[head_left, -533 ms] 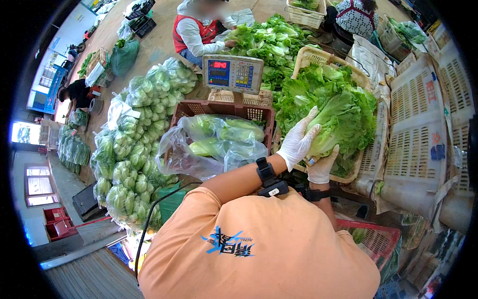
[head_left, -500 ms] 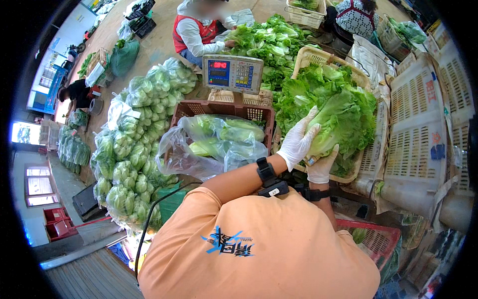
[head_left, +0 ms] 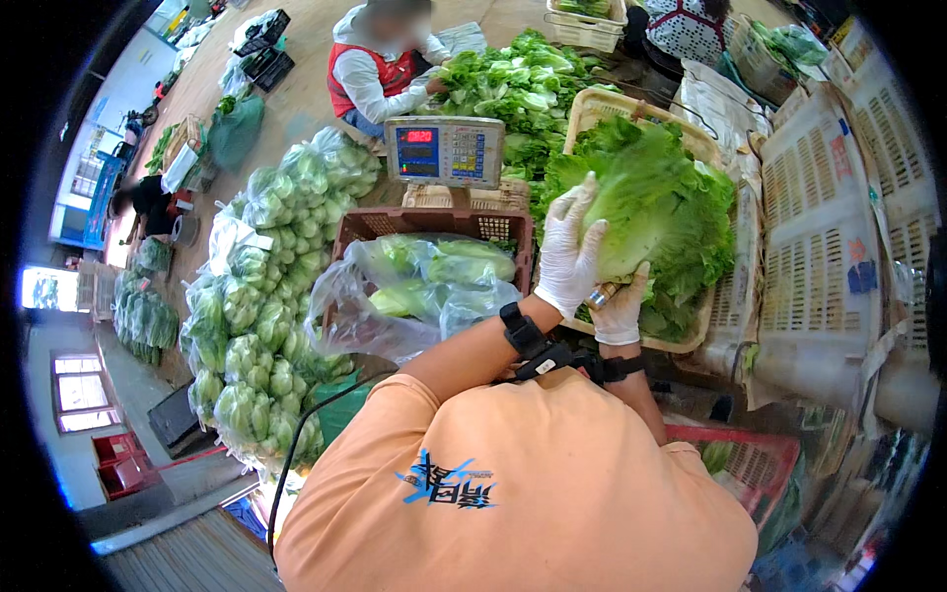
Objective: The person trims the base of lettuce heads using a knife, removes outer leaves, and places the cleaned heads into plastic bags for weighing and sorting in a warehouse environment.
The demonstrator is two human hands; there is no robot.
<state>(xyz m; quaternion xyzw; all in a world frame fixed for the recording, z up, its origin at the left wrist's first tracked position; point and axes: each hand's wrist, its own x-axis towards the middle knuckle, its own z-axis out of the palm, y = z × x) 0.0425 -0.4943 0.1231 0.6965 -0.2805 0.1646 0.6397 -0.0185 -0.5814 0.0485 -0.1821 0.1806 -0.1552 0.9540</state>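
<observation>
Lettuce, one leafy green head, was in my two white-gloved hands above the cream crate, its base toward me and its frilly leaves spread away. My left hand was half open: the fingers stretched up together along the lettuce's left side, touching it, with the thumb standing well off from them. My right hand was partly curled at the base, its thumb up against the leaves; the other fingers were mostly hidden, so I cannot tell how tightly they closed. One small gold-coloured thing showed between my hands (what it was, I couldn't make out).

More loose greens filled the one cream crate, too tangled to count. On my left stood one brown crate with at least two pale green vegetables in clear plastic, and behind it one scale display. I wore two black wristbands, one on each arm. Three other people were around: one in a red vest, one in a dotted top, one in dark clothes.
</observation>
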